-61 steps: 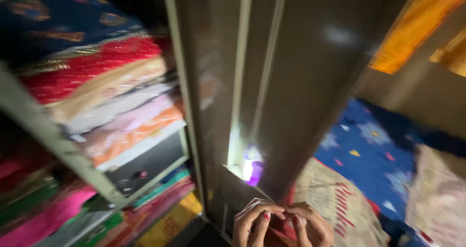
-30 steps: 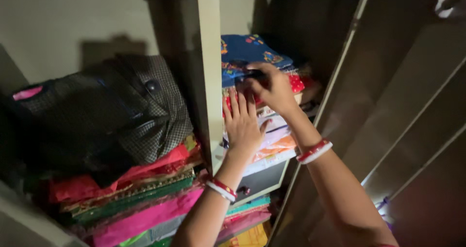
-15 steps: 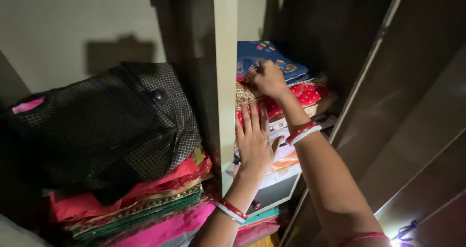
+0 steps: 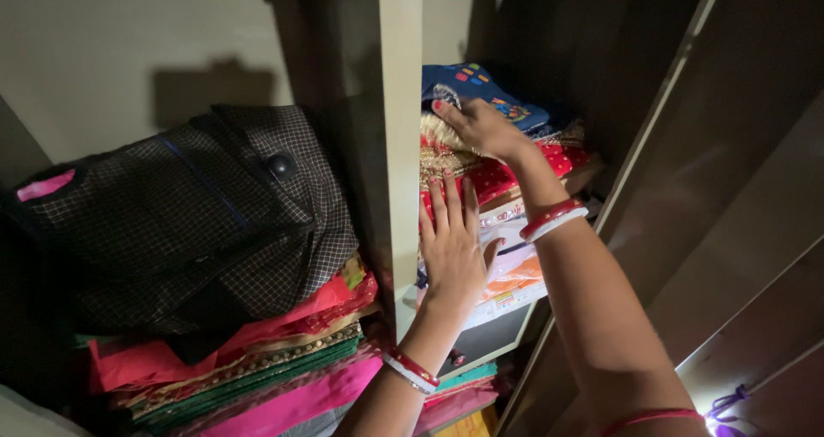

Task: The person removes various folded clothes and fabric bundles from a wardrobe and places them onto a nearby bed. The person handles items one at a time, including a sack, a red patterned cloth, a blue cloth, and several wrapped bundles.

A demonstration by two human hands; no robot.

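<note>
My left hand [image 4: 452,246] lies flat, fingers apart, against the front of a stack of folded clothes [image 4: 506,231] in the right wardrobe compartment. My right hand [image 4: 482,129] reaches higher, its fingers tucked between the blue patterned garment [image 4: 485,89] on top and the red and gold garment [image 4: 498,172] beneath it. Whether it grips the blue cloth I cannot tell. Both wrists wear red and white bangles.
A cream upright divider [image 4: 400,136] splits the wardrobe. Left of it a dark checked bag [image 4: 197,214] sits on folded red, green and pink cloth [image 4: 257,368]. The open wardrobe door [image 4: 730,188] stands at the right. More clothes lie on the shelf below.
Two seconds ago both hands were low by the door. They have since risen to the right stack, and the view has closed in on it; the right hand pushed deeper under the blue garment.
</note>
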